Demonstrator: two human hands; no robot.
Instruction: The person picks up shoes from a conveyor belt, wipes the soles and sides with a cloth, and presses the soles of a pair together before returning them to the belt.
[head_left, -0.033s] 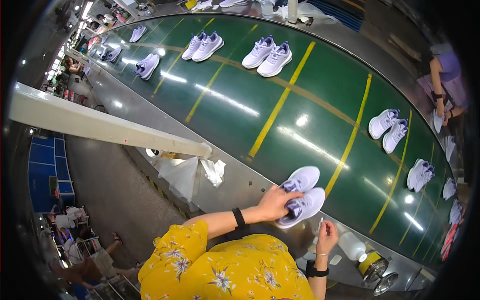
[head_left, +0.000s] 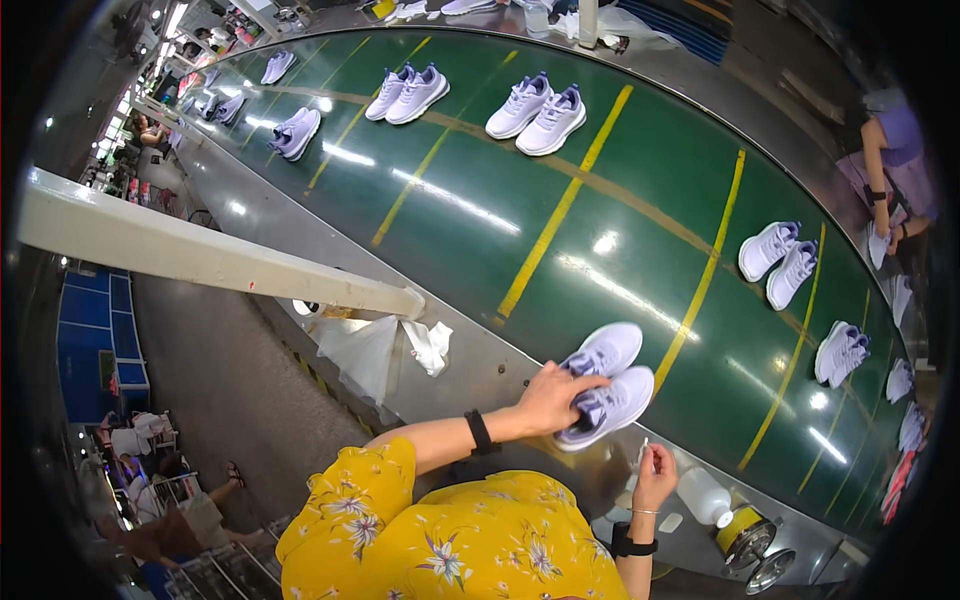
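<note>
Over the near edge of the green belt, my left hand (head_left: 550, 403) is closed on the heel end of a pale lavender sneaker (head_left: 622, 402). One finger stretches across the shoe's opening. Its twin, another lavender sneaker (head_left: 607, 350), lies right beside it on the far side, toe to the right. My right hand (head_left: 655, 477) is raised just right of the pair, apart from the shoes, its fingers pinched on a small thin white stick (head_left: 643, 446). What part of the stick lies inside the fingers is hidden.
Several sneaker pairs stand on the yellow-striped belt (head_left: 450, 270). Beside my right hand lie a white plastic bottle (head_left: 703, 495) and a yellow can (head_left: 745, 535). A white post (head_left: 220, 245) slants in at left, near crumpled white paper (head_left: 430, 347). A person (head_left: 895, 160) works across the belt.
The held sneaker and its twin have shifted slightly away from me, with my left hand on them. My right hand has hardly moved.
</note>
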